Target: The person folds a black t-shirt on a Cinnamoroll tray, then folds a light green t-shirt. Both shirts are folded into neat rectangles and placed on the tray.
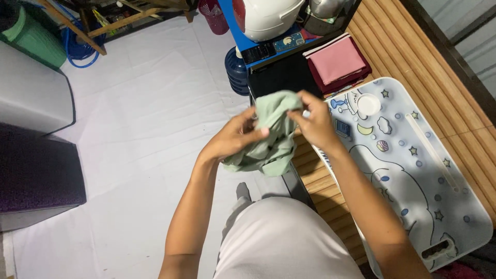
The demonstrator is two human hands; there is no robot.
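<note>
A pale green cloth (270, 139) hangs bunched in front of me, held up in the air by both hands. My left hand (235, 137) grips its left side with the thumb pressed onto the fabric. My right hand (315, 123) pinches the upper right part of the cloth. Most of the cloth droops below my fingers. My knee in light trousers (281, 237) is underneath.
A light blue lap table with cartoon prints (418, 170) lies on a wooden slatted platform (413, 51) at the right. Folded pink and dark red cloths (337, 63) sit behind it. A white rice cooker (263, 18) stands on a blue surface. White sheeting (139, 119) covers the floor.
</note>
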